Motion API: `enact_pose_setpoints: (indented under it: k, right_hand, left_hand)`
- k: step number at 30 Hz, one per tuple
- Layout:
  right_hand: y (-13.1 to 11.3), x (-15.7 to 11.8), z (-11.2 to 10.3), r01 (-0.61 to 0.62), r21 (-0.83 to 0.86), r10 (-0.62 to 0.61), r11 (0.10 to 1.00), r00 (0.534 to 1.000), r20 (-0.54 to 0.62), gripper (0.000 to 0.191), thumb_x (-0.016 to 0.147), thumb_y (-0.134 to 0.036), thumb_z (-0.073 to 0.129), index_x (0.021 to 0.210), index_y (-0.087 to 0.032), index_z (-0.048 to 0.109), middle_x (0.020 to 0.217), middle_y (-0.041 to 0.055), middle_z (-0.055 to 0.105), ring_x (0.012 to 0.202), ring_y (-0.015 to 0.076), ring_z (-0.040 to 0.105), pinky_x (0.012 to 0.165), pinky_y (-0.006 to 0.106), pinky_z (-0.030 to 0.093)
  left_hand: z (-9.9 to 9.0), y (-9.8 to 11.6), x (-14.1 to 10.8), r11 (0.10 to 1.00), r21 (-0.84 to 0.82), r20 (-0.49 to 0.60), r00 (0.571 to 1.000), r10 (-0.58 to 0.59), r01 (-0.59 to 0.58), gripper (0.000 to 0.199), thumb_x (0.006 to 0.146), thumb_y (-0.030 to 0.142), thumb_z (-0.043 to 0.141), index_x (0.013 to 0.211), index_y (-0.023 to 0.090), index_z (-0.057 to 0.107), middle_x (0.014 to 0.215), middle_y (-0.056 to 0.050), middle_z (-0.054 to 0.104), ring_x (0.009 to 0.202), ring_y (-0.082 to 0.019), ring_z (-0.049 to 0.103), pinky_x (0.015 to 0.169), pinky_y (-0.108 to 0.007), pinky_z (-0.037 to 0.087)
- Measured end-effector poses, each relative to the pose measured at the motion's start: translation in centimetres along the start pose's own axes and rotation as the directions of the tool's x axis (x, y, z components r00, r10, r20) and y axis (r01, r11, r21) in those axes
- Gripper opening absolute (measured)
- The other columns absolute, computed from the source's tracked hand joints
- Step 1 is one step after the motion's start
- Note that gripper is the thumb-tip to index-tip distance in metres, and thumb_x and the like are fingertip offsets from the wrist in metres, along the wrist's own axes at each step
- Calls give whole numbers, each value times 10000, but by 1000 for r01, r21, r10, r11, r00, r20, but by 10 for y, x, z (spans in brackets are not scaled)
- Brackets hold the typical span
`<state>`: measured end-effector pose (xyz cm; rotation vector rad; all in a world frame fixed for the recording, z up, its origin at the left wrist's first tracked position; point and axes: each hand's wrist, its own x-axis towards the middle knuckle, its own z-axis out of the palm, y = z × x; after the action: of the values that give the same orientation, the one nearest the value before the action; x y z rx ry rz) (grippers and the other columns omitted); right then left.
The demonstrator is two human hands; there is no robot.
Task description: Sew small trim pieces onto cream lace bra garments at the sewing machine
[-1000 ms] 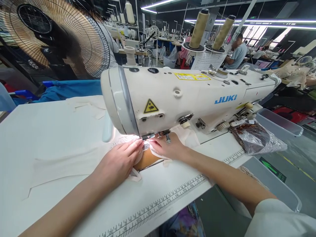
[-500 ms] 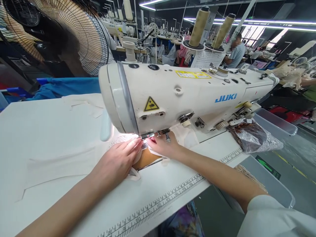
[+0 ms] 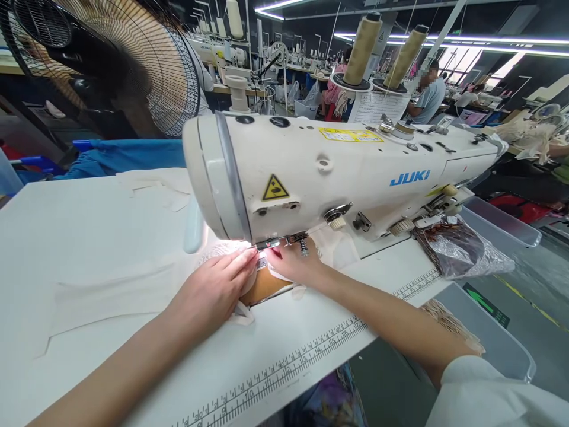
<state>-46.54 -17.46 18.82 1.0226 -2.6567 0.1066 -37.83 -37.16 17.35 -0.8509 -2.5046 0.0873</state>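
Observation:
A white sewing machine [image 3: 347,172] spans the middle of the head view, its lit needle area low at the left end. My left hand [image 3: 222,281] lies on pale fabric [image 3: 120,290], its fingers pressed together with their tips beside the needle area. My right hand [image 3: 296,259] reaches in from the other side, fingers bent and closed at the edge of the white cloth; the needle parts cover some of them. Between both hands shows a tan-brown surface [image 3: 264,286]. More pale cloth [image 3: 340,248] lies behind my right hand.
A large fan [image 3: 146,65] stands at the back left, beside blue cloth [image 3: 128,155]. Two thread cones [image 3: 362,50] rise behind the machine. A plastic bag [image 3: 466,249] sits at the right, above a clear bin [image 3: 498,338]. A ruler strip [image 3: 288,367] runs along the table edge.
The whole view has shifted slightly, so the machine and table appear a little further right. Both hands keep nearly the same place at the needle area.

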Motion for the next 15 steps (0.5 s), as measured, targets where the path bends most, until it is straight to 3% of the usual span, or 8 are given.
enact_pose_setpoints:
  k: [7, 15]
  right_hand:
    - [-3, 2, 14, -76, 23, 77, 997, 997, -31, 261, 937, -217, 469, 816, -238, 699, 551, -6, 525, 619, 157, 557, 647, 261, 426]
    - [-1, 1, 19, -64, 22, 66, 998, 991, -116, 241, 933, -234, 502, 801, -247, 704, 488, -18, 489, 576, 166, 554, 609, 271, 418]
  left_hand:
    - [-1, 1, 0, 1000, -28, -14, 1000, -9, 9, 508, 926, 64, 373, 1403, 85, 545, 1363, -151, 651, 1182, -271, 641, 937, -389, 537]
    - [-2, 1, 0, 1000, 12, -10, 1000, 3, -3, 482, 928, 55, 370, 1362, 65, 581, 1349, -150, 661, 1211, -276, 625, 935, -392, 531]
